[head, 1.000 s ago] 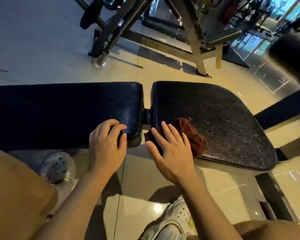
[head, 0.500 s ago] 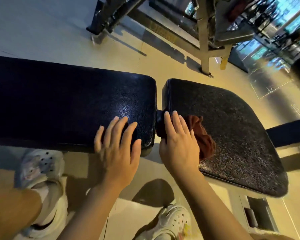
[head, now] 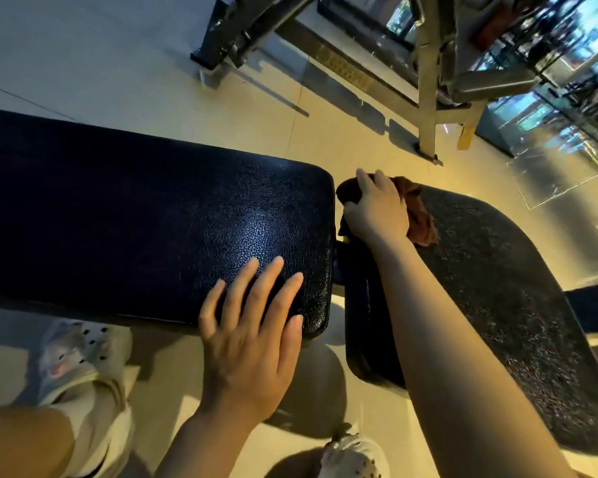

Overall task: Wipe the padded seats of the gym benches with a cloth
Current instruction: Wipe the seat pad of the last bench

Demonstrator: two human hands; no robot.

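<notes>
My right hand presses the crumpled reddish-brown cloth onto the far corner of the black textured padded seat, fingers curled over its folds. My left hand rests flat, fingers straight and spread, on the long dark-blue padded backrest beside it.

The bench pads are pebbled, faintly glossy dark vinyl; the cloth is soft, matt rust-brown fabric; the floor is polished tile.
</notes>
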